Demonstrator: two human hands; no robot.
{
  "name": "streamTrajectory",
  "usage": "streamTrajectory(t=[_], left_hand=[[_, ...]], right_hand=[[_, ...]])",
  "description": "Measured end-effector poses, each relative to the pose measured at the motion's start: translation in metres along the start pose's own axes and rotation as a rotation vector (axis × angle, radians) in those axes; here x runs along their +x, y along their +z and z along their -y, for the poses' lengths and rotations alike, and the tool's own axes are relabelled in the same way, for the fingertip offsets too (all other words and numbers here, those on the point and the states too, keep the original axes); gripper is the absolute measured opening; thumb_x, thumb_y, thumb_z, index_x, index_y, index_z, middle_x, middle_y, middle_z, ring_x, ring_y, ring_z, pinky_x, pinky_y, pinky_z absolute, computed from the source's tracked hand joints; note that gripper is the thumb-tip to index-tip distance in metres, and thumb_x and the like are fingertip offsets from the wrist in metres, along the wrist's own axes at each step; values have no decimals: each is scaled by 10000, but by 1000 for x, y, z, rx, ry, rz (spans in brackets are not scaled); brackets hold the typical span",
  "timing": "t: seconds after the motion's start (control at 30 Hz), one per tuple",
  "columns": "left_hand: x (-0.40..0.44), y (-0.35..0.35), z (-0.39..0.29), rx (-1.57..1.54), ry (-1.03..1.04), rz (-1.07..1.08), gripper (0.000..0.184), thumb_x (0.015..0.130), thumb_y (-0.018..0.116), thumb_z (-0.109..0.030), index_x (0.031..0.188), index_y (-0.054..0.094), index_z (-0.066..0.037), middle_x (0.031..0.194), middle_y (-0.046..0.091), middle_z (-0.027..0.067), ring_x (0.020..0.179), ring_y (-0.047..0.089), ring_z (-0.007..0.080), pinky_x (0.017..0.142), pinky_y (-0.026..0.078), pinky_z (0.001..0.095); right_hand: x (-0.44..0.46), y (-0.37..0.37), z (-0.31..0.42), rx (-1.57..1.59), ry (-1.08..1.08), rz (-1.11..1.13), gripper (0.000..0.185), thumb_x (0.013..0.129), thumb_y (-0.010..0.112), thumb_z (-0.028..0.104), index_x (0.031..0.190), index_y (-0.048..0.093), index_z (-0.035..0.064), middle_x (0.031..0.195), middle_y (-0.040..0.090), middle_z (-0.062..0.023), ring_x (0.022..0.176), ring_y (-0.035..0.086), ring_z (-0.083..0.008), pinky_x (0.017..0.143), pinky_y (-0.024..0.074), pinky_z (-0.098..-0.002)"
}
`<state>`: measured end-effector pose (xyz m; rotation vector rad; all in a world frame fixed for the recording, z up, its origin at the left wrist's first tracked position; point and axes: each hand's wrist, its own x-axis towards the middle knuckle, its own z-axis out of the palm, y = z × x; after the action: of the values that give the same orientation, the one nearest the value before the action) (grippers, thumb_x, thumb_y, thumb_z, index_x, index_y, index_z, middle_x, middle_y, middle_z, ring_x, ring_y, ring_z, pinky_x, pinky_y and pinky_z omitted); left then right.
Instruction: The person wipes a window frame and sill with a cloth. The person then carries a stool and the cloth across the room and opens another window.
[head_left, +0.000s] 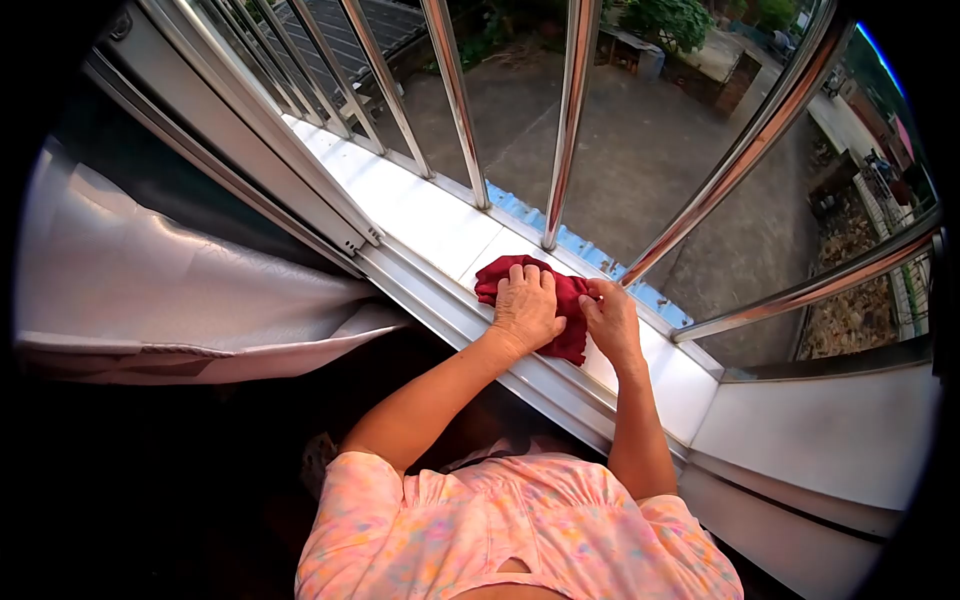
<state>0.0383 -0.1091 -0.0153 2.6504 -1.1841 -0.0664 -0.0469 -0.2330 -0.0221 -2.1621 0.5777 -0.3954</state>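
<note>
A crumpled dark red cloth [570, 340] lies on the white window sill [410, 212], partly over its inner edge. My left hand [527, 310] is on top of the cloth, its fingers bent and gripping it against the sill. At the cloth's right side, my right hand [611, 318] pinches its edge between thumb and fingers. The folds under both palms are hidden.
Upright metal bars [570, 130] stand along the sill's outer edge, close beyond the cloth. A sliding window frame [250, 140] and a pale curtain [190, 280] are at left. The window track [460, 305] runs along the near side. Outside is a paved yard [650, 150] below.
</note>
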Motion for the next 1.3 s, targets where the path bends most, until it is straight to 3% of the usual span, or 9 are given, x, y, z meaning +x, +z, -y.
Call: streamTrajectory(t=[0.1,0.3,0.4,0.43,0.5,0.57,0.7,0.97,1.3], left_hand=[[8,17,21,-2,111,-146,248,654,643,-98,870,562,-7,832,589,164,799,551,329,682,496,405],[23,-72,85,-1028,-393,-287,245,682,512,-55,885,633,9,795,653,180,757,629,335,727,496,402],[25,-74,120,-163,-256,-534,233,736,506,-81,919,638,-23,864,654,163,849,599,342,789,451,446],[24,-61,125,-160,-256,-532,233,736,506,-81,919,638,-23,864,654,163,849,599,342,789,451,446],[14,-25,137,165,-357,-104,189,744,518,-142,835,617,-10,740,646,174,723,606,369,762,461,459],[2,-4,109,435,-237,-179,187,760,517,-177,785,599,-12,725,632,198,688,593,371,739,450,473],[-15,-8,36,167,-107,25,192,735,523,-167,764,600,6,688,620,225,683,577,342,702,387,472],[-53,1,-20,-484,443,-138,99,642,586,-87,663,500,-43,664,504,114,700,511,276,680,435,372],[-39,-38,109,5,116,-212,55,665,541,-105,685,534,-54,736,559,104,832,527,292,792,423,418]], right_hand=[[0,-1,3,96,-24,-49,214,800,627,106,981,634,-9,881,646,-169,697,624,-276,650,490,-349],[1,-6,18,474,-123,-336,108,861,583,40,931,642,-18,722,639,-52,649,563,-70,590,458,-219],[-3,-15,30,762,-67,-429,123,885,551,26,969,618,-34,747,631,-54,672,566,-94,623,461,-211],[-4,-18,31,764,-65,-429,123,885,551,26,969,618,-34,747,631,-54,672,566,-94,623,461,-211],[-4,-21,32,779,-38,-458,122,886,544,19,967,615,-38,759,631,-62,678,562,-92,631,460,-209],[-4,-22,34,782,-30,-477,120,888,542,20,963,613,-41,755,626,-61,677,558,-92,632,459,-210],[-6,-22,36,857,-58,-490,117,885,543,27,950,625,-25,750,633,-48,654,538,-73,611,434,-193],[-5,-22,36,788,-27,-489,126,891,542,45,951,632,-20,736,630,-42,629,532,-68,590,435,-194],[-5,-24,30,838,-27,-496,124,896,538,41,955,624,-27,741,631,-58,633,546,-79,599,443,-198]])
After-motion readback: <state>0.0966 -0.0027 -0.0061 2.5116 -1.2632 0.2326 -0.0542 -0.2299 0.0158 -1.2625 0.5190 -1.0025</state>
